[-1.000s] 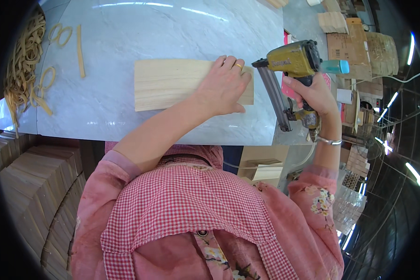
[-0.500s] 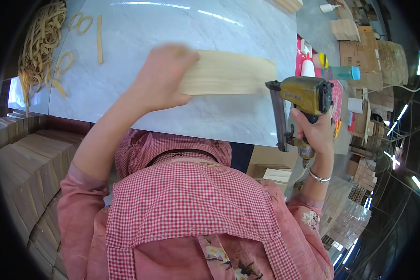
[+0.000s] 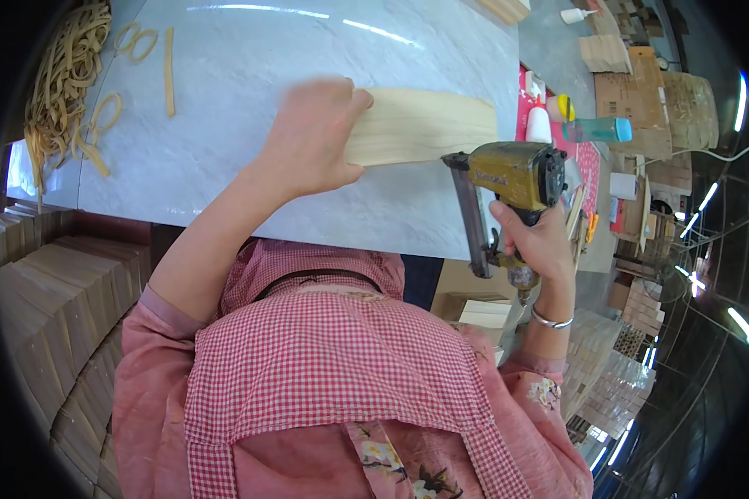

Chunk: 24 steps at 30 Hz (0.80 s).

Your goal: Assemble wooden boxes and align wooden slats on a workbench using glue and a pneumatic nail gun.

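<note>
A pale, flat wooden board (image 3: 429, 125) lies over the marble-patterned tabletop. My left hand (image 3: 314, 137) is closed around its left end, the thumb at the near edge and the fingers partly blurred. In my right hand (image 3: 543, 241), a yellow and black pneumatic nail gun (image 3: 512, 175) is held by its handle, with an air fitting at the bottom. The gun's nose is close to the board's near right corner; I cannot tell whether they touch. Its slim magazine slants down over the table's front edge.
Tan strips (image 3: 66, 83) lie heaped at the far left, with loose loops beside them. Stacked wooden boards (image 3: 66, 283) stand below the table at left. On the right are a teal bottle (image 3: 595, 130), a white bottle (image 3: 538, 125) and cardboard boxes (image 3: 632, 104).
My left hand has shifted a little to the right along with its end of the board. The nail gun has come left, its nose now nearer the board.
</note>
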Available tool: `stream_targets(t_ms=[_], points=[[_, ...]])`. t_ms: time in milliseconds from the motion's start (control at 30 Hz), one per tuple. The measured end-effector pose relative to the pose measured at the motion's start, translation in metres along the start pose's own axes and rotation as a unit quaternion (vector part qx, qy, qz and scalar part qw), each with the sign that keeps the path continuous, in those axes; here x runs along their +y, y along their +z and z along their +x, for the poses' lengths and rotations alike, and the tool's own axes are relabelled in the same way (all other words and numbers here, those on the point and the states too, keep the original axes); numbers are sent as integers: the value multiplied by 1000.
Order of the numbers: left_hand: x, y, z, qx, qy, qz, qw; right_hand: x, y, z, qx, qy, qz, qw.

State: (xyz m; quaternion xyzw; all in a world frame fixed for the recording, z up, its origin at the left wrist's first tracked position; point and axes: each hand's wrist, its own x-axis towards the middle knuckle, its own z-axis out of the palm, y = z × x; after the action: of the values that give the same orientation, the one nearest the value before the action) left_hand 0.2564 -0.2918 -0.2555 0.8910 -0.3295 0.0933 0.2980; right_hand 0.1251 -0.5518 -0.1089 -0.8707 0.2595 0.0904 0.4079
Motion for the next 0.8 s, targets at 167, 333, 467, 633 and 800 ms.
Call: stream_targets(t_ms=[167, 333, 467, 633, 800], points=[[-1, -2, -1, -9, -8, -22, 1000, -2, 9, -5, 23, 12, 26, 999], [-1, -3, -4, -38, -25, -30, 999, 6, 16, -11, 31, 13, 61, 998], [-14, -2, -17, -18, -15, -102, 995, -2, 26, -20, 60, -7, 66, 996], [-35, -5, -30, -19, -15, -186, 982, -26, 47, -38, 26, 8, 54, 998], [-45, 2, -35, -12, -11, -247, 969, -34, 73, -37, -34, -51, 33, 998]])
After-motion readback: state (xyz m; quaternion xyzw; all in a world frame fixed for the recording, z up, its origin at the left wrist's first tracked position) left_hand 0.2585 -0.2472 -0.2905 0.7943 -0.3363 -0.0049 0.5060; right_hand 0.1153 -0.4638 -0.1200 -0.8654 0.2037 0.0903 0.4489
